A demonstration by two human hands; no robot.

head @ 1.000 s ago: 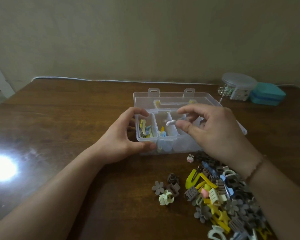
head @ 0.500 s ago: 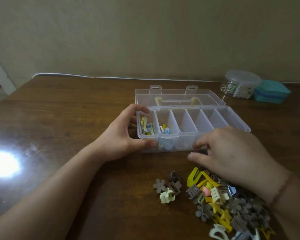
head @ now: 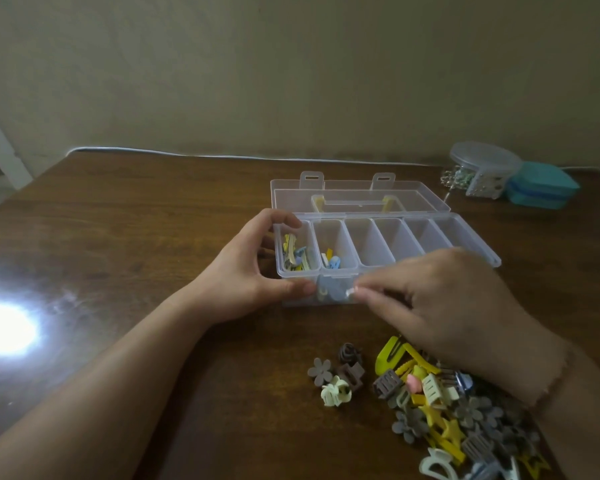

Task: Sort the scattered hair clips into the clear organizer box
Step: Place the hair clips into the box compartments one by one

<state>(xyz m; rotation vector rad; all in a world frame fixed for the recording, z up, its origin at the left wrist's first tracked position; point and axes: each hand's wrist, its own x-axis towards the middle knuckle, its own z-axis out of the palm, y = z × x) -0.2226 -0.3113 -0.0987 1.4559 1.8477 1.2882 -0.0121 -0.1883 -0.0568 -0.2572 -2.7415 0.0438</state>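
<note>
Nearest you, a pile of hair clips (head: pixel 440 414) lay on the wooden table (head: pixel 125 230) at lower right: grey flowers, yellow stars, brown and cream claws, a lime snap clip; its right side was hidden under your right forearm and its lower edge was cut off by the frame. Four clips sat just apart on its left, among them a grey flower clip (head: pixel 319 371) and a pale green claw clip (head: pixel 336 391). Your right hand (head: pixel 444 306) was raised above the pile, near the front wall of the clear organizer box (head: pixel 471 244), with thumb and forefinger pinched on a small white clip (head: pixel 350 291); the piece was too small and blurred to identify further. Your left hand (head: pixel 243 275) gripped the box's left end, thumb pressed on the front wall, fingers curled over the rear corner. The box stood open, its lid (head: pixel 357 199) laid flat behind it. The two leftmost compartments held clips in yellow, blue and cream; the next ones looked bare, and your right hand covered part of the rightmost ones. A lower tier showed dimly through the front wall; contents indistinct. A bright glare marked the table at far left. At the far right corner stood a round clear container (head: pixel 482 169) touching a teal case (head: pixel 541 188).
</note>
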